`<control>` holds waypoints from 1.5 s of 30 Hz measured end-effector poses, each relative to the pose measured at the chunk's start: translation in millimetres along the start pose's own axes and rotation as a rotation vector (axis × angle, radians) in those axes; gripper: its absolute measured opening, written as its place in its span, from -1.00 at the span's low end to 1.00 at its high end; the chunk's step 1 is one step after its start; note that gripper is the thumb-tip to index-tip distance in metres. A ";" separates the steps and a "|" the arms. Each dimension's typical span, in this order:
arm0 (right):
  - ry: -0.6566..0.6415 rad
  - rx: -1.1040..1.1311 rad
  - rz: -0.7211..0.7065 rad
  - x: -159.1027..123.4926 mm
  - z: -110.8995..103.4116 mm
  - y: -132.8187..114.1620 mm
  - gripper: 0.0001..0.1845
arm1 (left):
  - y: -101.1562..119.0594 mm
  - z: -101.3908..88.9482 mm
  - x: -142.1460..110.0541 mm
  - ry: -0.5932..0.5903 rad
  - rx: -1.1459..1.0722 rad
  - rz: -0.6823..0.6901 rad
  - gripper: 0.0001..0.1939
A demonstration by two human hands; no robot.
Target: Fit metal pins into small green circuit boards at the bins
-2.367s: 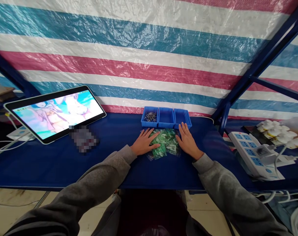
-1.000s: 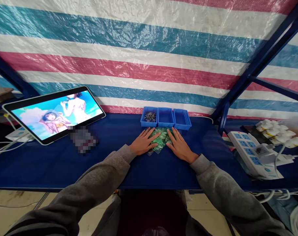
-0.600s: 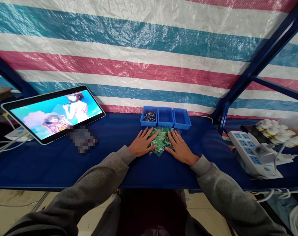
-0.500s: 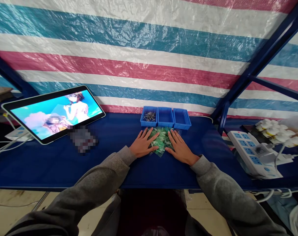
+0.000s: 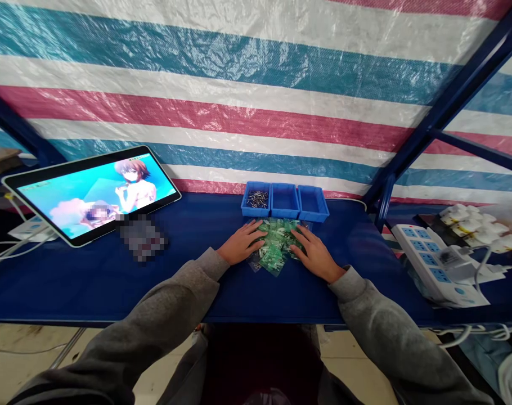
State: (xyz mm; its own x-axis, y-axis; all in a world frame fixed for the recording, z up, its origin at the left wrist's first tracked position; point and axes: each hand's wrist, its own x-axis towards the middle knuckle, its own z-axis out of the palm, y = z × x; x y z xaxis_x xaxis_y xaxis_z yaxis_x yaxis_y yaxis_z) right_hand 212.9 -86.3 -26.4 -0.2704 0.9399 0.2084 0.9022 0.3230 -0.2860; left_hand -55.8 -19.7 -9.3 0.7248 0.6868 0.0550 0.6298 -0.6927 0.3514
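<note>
The person wears long grey sleeves [image 5: 161, 306] with 2 snug cuffs [image 5: 215, 264] and dark trousers [image 5: 185, 365].

No text, number or brand can be read. Small marks stand along the top edge of the screen [image 5: 98, 194], too tiny to make out. Grey print on the plugged-in adapter [image 5: 455, 264] on the power strip [image 5: 431, 260] is blurred. Any lettering on the packets [image 5: 274, 247] is too small to tell.
</note>
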 end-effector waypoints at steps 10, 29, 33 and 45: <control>-0.037 -0.090 -0.038 -3.0 7.4 -1.2 -0.30 | 8.4 -3.1 -3.9 -0.052 0.019 0.038 -0.16; 0.004 -0.120 -0.065 -2.7 5.1 -3.1 -0.20 | 5.7 -7.7 5.1 0.262 0.222 0.027 -0.42; 0.015 -0.091 -0.060 -1.7 4.0 -4.1 -0.22 | -4.7 -21.9 19.5 0.462 0.287 -0.065 -0.56; 0.117 -0.009 -0.080 0.8 -1.1 -5.7 -0.29 | -30.1 -43.7 39.3 0.521 0.335 -0.073 -0.78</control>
State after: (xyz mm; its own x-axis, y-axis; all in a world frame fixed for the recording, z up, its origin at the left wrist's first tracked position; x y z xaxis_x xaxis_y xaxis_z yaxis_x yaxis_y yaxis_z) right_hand 207.9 -87.5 -23.6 -0.3007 0.8918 0.3379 0.8826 0.3945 -0.2556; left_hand -58.5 37.7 23.1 0.4984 0.6934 0.5204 0.7872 -0.6134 0.0634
